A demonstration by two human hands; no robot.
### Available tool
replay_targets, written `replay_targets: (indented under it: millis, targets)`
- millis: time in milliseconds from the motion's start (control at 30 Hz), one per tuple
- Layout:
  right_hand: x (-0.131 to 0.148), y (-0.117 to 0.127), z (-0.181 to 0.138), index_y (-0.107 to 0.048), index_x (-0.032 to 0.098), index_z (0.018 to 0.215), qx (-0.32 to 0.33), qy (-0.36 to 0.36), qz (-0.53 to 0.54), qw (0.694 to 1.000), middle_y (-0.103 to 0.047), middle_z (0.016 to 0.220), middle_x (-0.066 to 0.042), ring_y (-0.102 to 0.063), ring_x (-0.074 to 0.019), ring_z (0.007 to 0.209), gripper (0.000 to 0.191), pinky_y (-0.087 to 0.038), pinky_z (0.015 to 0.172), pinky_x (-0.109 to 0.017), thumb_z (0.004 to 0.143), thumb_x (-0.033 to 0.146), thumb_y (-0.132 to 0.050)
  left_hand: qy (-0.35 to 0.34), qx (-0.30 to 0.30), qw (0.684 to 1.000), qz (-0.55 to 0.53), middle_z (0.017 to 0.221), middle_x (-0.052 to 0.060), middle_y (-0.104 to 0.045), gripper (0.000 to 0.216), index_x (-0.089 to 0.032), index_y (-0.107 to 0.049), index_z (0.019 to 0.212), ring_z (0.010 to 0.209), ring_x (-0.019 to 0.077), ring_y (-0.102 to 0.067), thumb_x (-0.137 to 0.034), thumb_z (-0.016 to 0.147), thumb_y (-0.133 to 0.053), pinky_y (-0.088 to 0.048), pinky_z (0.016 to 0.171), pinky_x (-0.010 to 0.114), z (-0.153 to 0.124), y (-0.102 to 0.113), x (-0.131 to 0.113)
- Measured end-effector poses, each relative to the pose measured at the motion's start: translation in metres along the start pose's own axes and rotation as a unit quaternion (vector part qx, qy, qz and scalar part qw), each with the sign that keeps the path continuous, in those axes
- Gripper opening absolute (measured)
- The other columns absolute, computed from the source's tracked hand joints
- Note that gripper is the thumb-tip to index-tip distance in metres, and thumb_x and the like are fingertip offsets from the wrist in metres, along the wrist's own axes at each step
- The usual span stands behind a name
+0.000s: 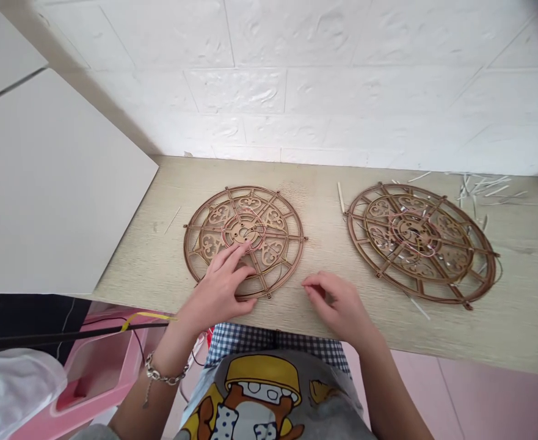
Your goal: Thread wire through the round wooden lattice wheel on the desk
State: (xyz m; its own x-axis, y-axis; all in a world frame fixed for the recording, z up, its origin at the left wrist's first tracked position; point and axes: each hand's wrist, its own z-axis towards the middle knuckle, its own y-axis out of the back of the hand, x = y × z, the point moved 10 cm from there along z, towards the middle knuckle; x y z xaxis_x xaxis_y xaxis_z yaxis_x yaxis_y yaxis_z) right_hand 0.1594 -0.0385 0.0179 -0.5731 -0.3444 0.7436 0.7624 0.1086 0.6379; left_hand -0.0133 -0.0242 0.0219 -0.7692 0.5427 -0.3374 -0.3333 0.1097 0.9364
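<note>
A round brown openwork wheel frame with scroll ornaments and thin wires around its hub lies flat on the tabletop. My left hand rests on its near left part, fingers stretched toward the hub, thumb by the near rim. Just right of that frame, my right hand hovers at the table's front edge with thumb and forefinger pinched together. Whatever sits in the pinch, if anything, is too small to see. Farther right lies a second brown wheel frame, seemingly several layers deep, with wires and pale scraps in it.
White strips are scattered at the back right of the wooden table. A pale stick lies beside the second frame. White brick-pattern wall bounds the back, and a white panel the left. A pink bin stands below.
</note>
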Motion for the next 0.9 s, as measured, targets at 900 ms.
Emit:
replay_targets:
  millis: [900]
  targets:
    - [-0.011,0.000,-0.011,-0.063,0.020,0.088,-0.057,-0.009,-0.008,0.998,-0.067,0.080,-0.003,-0.060,-0.0141,0.073,0.016,-0.047,0.067,-0.026,0.090,0.023,-0.048,0.113,-0.056,0.986,0.112,0.139,0.019,-0.046,0.047,-0.014,-0.060,0.106,0.126,0.0373,-0.040,-0.049,0.075,-0.064,-0.031,0.103,0.056,0.042,-0.011,-0.025]
